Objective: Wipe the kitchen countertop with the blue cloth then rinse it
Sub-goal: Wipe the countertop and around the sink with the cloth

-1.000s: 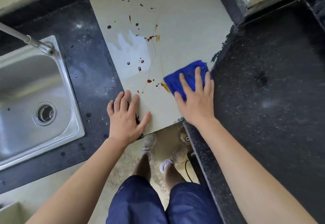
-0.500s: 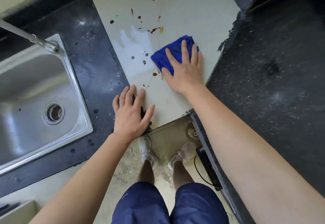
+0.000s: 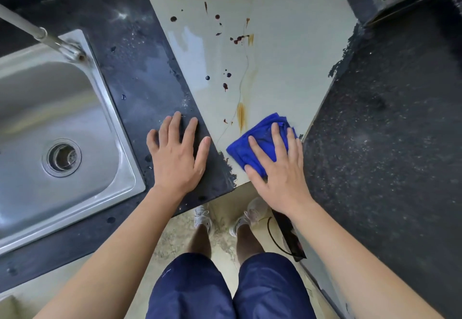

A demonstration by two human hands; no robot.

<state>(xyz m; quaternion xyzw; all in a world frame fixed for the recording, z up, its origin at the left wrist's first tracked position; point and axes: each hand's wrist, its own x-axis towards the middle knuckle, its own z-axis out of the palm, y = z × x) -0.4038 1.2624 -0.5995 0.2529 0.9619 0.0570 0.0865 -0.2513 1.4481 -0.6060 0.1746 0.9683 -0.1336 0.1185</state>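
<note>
Head view looks straight down on the pale middle panel of the surface [image 3: 287,56], with dark speckled stretches on either side. The blue cloth [image 3: 250,148] lies bunched at the near edge of that panel, just beside the right-hand dark stretch. The right hand [image 3: 282,171] rests flat on top of it. Its fingers [image 3: 276,138] are straight and slightly spread, pressing down on the fabric rather than curling round it. That probably spreads the pressure over a wide patch of cloth, which suits a sweeping stroke better than a pinch would.

The left hand [image 3: 177,156] is planted palm-down on the dark stretch between the pale panel and the sink [image 3: 82,108]. Its fingers [image 3: 175,126] are straight and fanned, holding nothing. It reads as a brace, taking the person's weight as they lean over the front edge.

Dark red spots [image 3: 238,39] dot the panel beyond the cloth, and an orange streak [image 3: 241,116] ends just beside the cloth's far edge. Judging from these, the wiping is far from finished, and the strokes will have to reach well up the panel. The rinse is not yet begun. The sink and its tap [image 3: 45,37] sit to the left, well apart from the cloth, and no running water is visible.
</note>
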